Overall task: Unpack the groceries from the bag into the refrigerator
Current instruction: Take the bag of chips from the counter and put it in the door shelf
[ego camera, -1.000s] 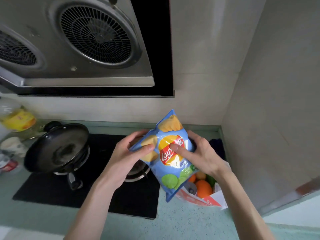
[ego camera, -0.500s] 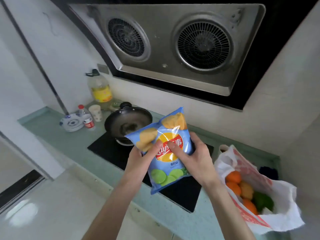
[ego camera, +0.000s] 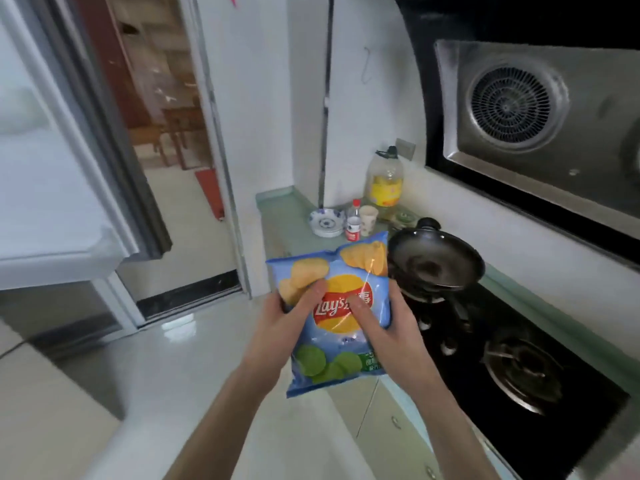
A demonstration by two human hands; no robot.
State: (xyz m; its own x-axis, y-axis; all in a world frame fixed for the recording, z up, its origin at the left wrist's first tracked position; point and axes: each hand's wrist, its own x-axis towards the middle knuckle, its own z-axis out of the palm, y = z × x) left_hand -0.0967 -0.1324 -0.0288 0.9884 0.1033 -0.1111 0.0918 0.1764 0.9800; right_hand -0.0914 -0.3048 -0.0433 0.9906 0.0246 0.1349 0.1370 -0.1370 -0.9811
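Both hands are on the blue Lay's chip bag (ego camera: 341,327), held up in the air just left of the black wok (ego camera: 434,259). Left hand (ego camera: 282,327) grips its left edge with the thumb across the front, right hand (ego camera: 388,332) grips the right edge likewise.

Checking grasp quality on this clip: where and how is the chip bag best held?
By its two side edges at mid-height, one hand from each side, as here: the left hand and right hand pinch the chip bag with thumbs on the front. It is an upright, puffed, flat pouch, so edge pinches probably steady it without crushing the middle.
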